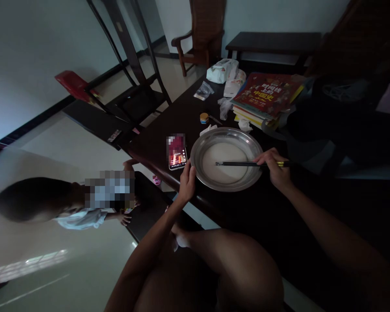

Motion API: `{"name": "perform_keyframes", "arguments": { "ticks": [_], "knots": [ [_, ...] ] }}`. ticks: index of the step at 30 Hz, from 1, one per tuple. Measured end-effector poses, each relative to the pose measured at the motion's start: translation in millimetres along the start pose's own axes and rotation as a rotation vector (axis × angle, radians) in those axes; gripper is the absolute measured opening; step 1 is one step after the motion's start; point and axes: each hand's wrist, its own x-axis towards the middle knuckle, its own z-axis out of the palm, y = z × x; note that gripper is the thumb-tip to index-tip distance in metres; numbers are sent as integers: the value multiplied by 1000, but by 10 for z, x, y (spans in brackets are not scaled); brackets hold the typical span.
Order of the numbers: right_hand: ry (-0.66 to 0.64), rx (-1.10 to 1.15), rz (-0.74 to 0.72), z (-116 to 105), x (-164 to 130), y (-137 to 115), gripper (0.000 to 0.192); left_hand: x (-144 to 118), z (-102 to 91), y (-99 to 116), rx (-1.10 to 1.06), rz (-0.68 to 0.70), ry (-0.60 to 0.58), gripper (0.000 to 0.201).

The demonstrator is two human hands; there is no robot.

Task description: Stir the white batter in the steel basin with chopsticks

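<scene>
On the dark table (312, 208), the right hand (276, 169) grips chopsticks (243, 164) over a metal pan (198, 151).

Bare desk (279, 216) is left near the viewer, below the metal plate (199, 149), and a hand could be passed there freely. Left of the plate the way is narrowed by a phone (176, 151). Beyond it the far side is crowded by a small jar (204, 118), crumpled tissues (225, 106), bags (221, 70) and stacked books (264, 97).
</scene>
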Motion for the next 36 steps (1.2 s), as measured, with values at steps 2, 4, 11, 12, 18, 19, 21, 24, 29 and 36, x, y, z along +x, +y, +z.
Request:
{"name": "perform_keyframes", "arguments": {
  "ticks": [2, 4, 11, 12, 18, 19, 21, 24, 29, 36],
  "knots": [
    [29, -1, -5, -2, 6, 11, 48, 0, 0, 2, 3, 6, 7, 66],
    [85, 42, -7, -5, 9, 24, 50, 2, -1, 5, 4, 10, 9, 66],
    [13, 41, -8, -2, 9, 21, 45, 2, -4, 11, 3, 4, -3, 68],
    [27, 34, -5, -3, 10, 17, 46, 2, -4, 10, 3, 1, -1, 68],
    [48, 67, 0, 3, 2, -8, 51, -1, -3, 15, 12, 11, -9, 67],
    [29, 53, 3, 5, 1, -13, 50, -1, -2, 16, 12, 11, -6, 66],
    [19, 22, 6, 7, 3, -21, 48, -1, -2, 16, 9, 8, 0, 66],
    [77, 14, 3, 1, 10, -25, 52, -2, -1, 18, 4, 9, 3, 66],
    [26, 40, -1, -2, 0, -19, 50, -4, 1, 28, 4, 8, -2, 66],
    [89, 49, -4, -12, 9, 7, 54, -5, 3, 2, 0, 1, 9, 66]
  ]
}}
